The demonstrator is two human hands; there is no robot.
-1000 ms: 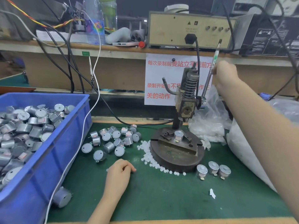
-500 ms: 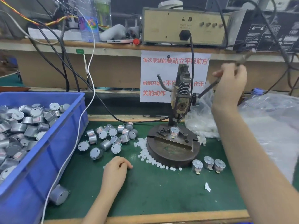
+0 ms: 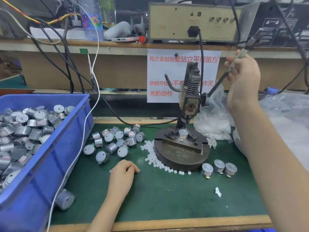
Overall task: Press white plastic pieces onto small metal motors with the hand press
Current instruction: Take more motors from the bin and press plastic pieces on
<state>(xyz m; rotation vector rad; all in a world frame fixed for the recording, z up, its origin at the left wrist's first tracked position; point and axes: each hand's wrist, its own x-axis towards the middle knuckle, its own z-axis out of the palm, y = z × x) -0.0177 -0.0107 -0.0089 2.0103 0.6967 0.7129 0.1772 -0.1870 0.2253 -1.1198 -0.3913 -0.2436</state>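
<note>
The hand press [image 3: 189, 101] stands on a round iron base [image 3: 180, 156] at mid-table. A small metal motor [image 3: 183, 133] sits upright in the fixture under the ram. My right hand [image 3: 242, 81] grips the press lever [image 3: 217, 84], which slants up to the right. My left hand [image 3: 123, 171] rests on the green mat with fingers curled, holding nothing I can see. White plastic pieces [image 3: 152, 154] lie scattered along the base's left and front edge. Loose motors [image 3: 113, 141] lie in a heap left of the press. Three motors [image 3: 219, 167] stand in front of the base at right.
A blue bin [image 3: 50, 158] full of motors fills the left side, with one motor [image 3: 65, 199] beside it. Clear plastic bags [image 3: 215, 121] of white parts lie behind and right of the press. A white cable [image 3: 80, 148] drapes over the bin. A shelf with a power unit [image 3: 192, 22] runs behind.
My right hand pulled the lever from nearly upright down toward the right, lowering the ram over the motor. My left hand stayed resting on the mat.
</note>
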